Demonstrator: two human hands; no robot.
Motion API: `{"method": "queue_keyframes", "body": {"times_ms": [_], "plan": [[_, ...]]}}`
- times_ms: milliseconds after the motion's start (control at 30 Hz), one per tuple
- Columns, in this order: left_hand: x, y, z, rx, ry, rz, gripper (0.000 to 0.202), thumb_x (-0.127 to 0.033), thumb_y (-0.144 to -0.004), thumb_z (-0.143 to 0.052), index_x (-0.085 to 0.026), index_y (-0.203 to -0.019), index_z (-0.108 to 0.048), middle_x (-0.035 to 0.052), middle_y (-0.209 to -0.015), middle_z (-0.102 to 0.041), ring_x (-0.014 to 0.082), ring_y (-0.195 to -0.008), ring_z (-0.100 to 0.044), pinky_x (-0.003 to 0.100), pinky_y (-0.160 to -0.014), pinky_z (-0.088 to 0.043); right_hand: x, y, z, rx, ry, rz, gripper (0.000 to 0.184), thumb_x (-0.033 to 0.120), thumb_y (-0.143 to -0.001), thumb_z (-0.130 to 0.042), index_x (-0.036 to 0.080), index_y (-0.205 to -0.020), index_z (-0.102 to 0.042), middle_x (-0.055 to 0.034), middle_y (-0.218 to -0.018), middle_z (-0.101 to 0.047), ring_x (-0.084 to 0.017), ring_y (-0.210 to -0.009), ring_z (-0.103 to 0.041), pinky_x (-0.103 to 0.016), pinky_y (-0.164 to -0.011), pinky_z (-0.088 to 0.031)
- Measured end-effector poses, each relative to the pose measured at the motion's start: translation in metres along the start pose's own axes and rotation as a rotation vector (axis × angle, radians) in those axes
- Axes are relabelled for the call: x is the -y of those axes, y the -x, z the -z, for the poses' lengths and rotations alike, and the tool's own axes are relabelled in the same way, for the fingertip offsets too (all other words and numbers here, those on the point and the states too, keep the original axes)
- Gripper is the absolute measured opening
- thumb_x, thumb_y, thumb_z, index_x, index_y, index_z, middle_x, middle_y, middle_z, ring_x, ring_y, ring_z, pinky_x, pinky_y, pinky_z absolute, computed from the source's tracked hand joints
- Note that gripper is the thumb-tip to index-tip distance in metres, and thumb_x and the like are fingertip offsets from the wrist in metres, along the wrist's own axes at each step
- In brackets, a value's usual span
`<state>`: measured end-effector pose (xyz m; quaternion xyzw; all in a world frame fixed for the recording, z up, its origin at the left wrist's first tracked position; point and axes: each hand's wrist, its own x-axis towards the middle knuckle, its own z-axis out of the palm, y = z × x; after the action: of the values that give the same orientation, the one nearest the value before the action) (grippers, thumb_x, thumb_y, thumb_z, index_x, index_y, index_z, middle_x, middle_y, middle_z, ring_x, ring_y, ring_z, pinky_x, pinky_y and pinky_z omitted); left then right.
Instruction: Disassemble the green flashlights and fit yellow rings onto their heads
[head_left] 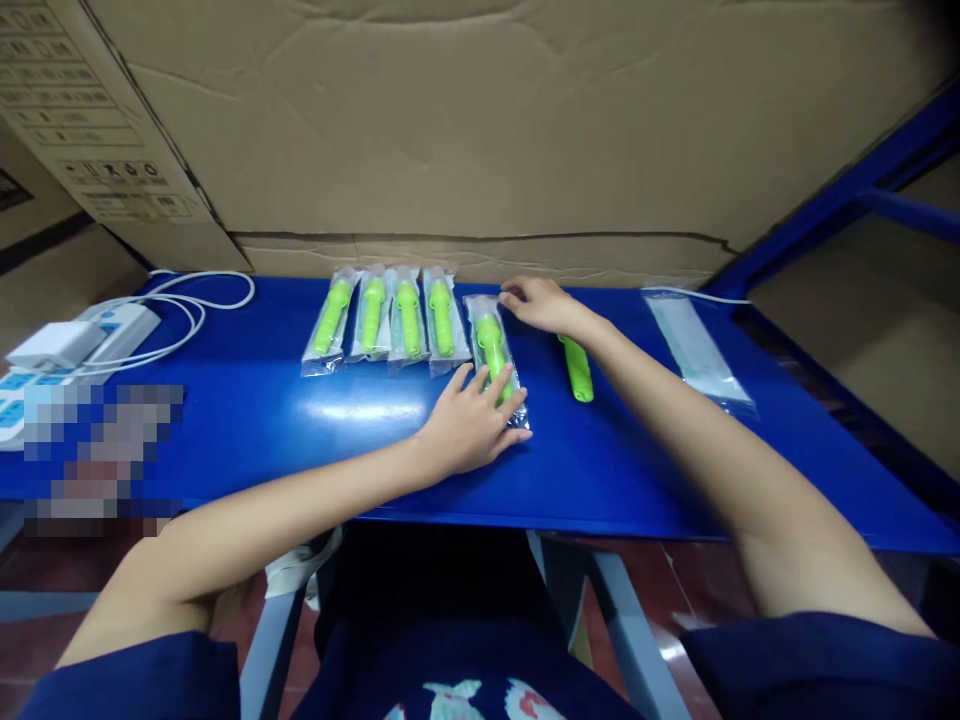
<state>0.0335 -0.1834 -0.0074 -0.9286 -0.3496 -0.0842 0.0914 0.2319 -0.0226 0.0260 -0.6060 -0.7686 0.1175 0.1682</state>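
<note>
My left hand (pixel 476 418) lies with its fingers spread over the lower end of a clear plastic bag (pixel 517 412). Inside the bag is a bright green, stick-shaped item (pixel 491 340) with a clear tip. My right hand (pixel 536 303) is at the bag's top right corner, fingers bent and close together; anything between them is too small to make out. Another green stick-shaped item (pixel 576 370), unbagged, lies below my right wrist, its upper end hidden by the arm. To the left, several similar bagged green items (pixel 407 315) lie in a row.
A flat stack of clear bags (pixel 697 350) rests at the right of the blue table (pixel 360 450). At the left are a white power strip (pixel 124 335), a charger (pixel 56 345), white cables (pixel 199 310) and a blurred-out object (pixel 105 455). Cardboard (pixel 465 120) walls the back.
</note>
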Motion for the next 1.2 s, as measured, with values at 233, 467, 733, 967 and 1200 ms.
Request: {"method": "queue_keyframes", "body": {"times_ms": [233,467,733,967,1200], "plan": [[0.004,0.005,-0.004,-0.01,-0.001,-0.007,0.059,-0.054,-0.114,-0.04,-0.02,-0.158,-0.06,0.0185,-0.169,-0.05,0.0371,-0.144,-0.065,0.054,-0.12,-0.048,0.007,-0.02,0.009,0.11,0.04,0.147,0.03,0.03,-0.096,-0.075,0.015,-0.122,-0.08,-0.0136,-0.118,-0.084,-0.029,-0.108,-0.08,-0.04,-0.101,-0.061],[0.0,0.005,0.0,0.01,0.01,-0.024,0.062,-0.055,-0.113,-0.042,-0.015,-0.156,-0.061,0.0229,-0.168,-0.05,0.0404,-0.142,-0.066,0.055,-0.119,-0.047,0.014,-0.008,0.011,-0.015,0.461,0.159,0.038,0.025,-0.108,-0.048,0.008,-0.122,-0.079,-0.0263,-0.122,-0.08,-0.041,-0.116,-0.077,-0.048,-0.097,-0.059],[0.001,0.011,0.013,0.143,0.047,-0.037,0.062,-0.053,-0.115,-0.035,-0.017,-0.163,-0.053,0.0194,-0.176,-0.04,0.0404,-0.152,-0.057,0.054,-0.124,-0.042,-0.006,-0.019,0.017,0.151,0.112,0.307,0.027,0.03,-0.095,-0.075,0.018,-0.119,-0.081,-0.0108,-0.118,-0.084,-0.029,-0.109,-0.081,-0.041,-0.1,-0.062],[0.001,0.013,0.011,0.138,0.057,-0.06,0.063,-0.052,-0.114,-0.038,-0.015,-0.162,-0.053,0.0229,-0.175,-0.04,0.0427,-0.149,-0.058,0.055,-0.122,-0.042,0.0,-0.01,0.017,0.231,0.217,0.3,0.032,0.025,-0.097,-0.07,0.015,-0.126,-0.081,-0.0121,-0.121,-0.084,-0.027,-0.107,-0.082,-0.035,-0.099,-0.062],[0.005,0.013,0.013,0.157,0.077,-0.081,0.063,-0.053,-0.114,-0.04,-0.014,-0.162,-0.053,0.0242,-0.174,-0.04,0.0428,-0.149,-0.058,0.054,-0.122,-0.041,0.008,-0.009,0.018,0.212,0.361,0.321,0.039,0.032,-0.1,-0.068,0.018,-0.135,-0.077,-0.0125,-0.127,-0.082,-0.032,-0.116,-0.078,-0.038,-0.096,-0.06]]}}
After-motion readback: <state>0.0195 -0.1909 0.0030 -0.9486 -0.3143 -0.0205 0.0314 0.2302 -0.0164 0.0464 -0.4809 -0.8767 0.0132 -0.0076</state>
